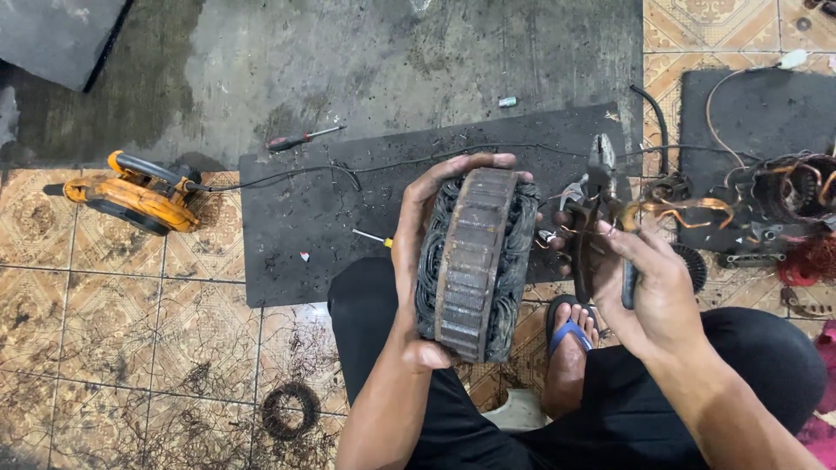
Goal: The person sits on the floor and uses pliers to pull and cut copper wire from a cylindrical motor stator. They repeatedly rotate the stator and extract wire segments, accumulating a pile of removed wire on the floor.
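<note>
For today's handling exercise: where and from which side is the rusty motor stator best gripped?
Grip the stator across its rusted iron core, as the left hand does, from its left. The band is broad and firm; the dark windings bulging on both faces are best avoided.

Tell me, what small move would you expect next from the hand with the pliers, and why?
Probably a short pull away from the stator. The right hand holds pliers whose tips sit by copper wire strands trailing from the windings, while the left hand braces the rusty stator upright against the knee.

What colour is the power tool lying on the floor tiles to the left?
Orange with black parts: the power tool, seen clearly in the head view.
</note>
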